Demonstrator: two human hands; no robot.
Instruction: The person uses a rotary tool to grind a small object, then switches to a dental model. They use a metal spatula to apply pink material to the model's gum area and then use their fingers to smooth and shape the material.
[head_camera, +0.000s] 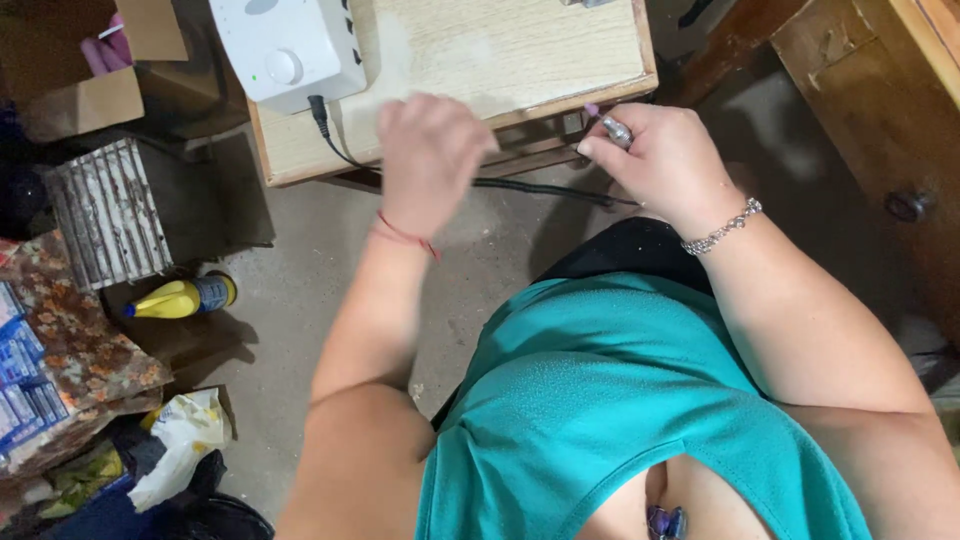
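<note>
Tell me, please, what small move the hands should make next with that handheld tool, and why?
Probably bring the left hand across to the right hand, so the tip of the silver pen-like tool can meet it. The right hand grips the tool beside the wooden table's edge, while the left, loosely curled and blurred, hangs apart from it; its cord trails from the white control box.

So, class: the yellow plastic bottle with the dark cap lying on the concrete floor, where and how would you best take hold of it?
Grip the yellow plastic bottle around its wide body, coming from above. It lies on its side, so the rounded flank faces up and probably gives fingers more purchase than the narrower dark-capped end.
</note>
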